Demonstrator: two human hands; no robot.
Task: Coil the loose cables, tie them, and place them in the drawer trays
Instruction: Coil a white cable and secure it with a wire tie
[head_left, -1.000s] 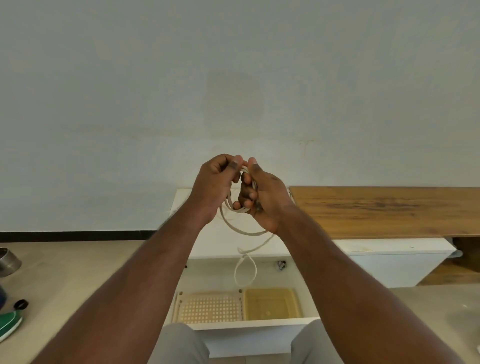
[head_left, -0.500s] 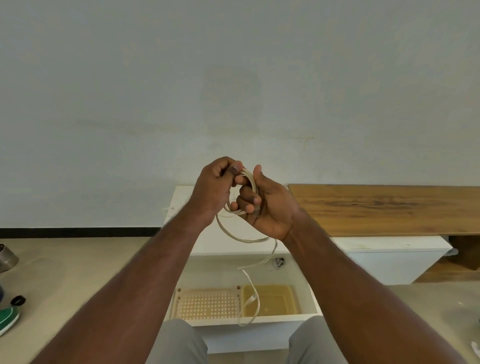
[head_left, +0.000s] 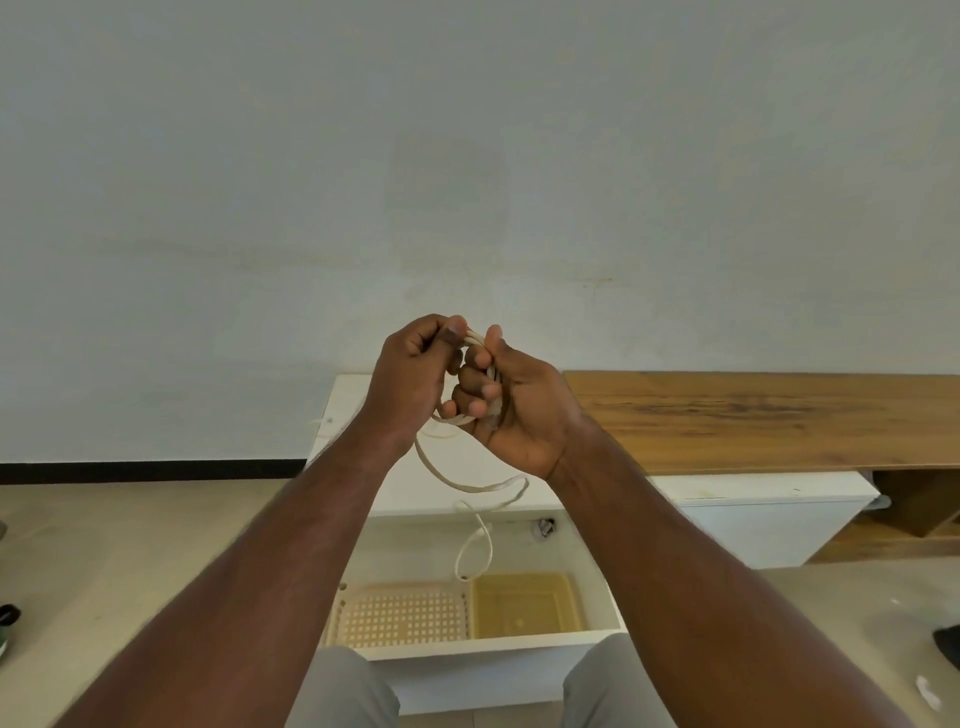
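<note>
Both hands are working close together at chest height, right over the open drawer, so that whatever slips is falling toward the trays and not onto the floor. With my left hand (head_left: 410, 374) I am pinching the top of the pale cable (head_left: 470, 486) between thumb and curled fingers, keeping the loops from springing apart. With my right hand (head_left: 511, 402) I am gripping the gathered loops, fingers curled round the bundle and palm turned toward me, so I can be seeing how the turns are stacking. I am judging the coil as only partly made: a long tail is hanging below my wrists, sagging in a wide bend and then dropping in a narrow loop whose end is dangling just above the trays. That slack needs winding in before any tie can go on, and I cannot tell whether a tie is at hand.

Below my arms, the white drawer (head_left: 498, 647) is standing pulled out toward my knees. Inside it, the perforated tray (head_left: 402, 618) is sitting on the left, touching the solid yellowish tray (head_left: 524, 605) on the right; both are holding no cable yet. Beyond the drawer, the cabinet's white top is running under my hands, and a wooden tabletop (head_left: 753, 415) is stretching away to the right against the plain wall.
</note>
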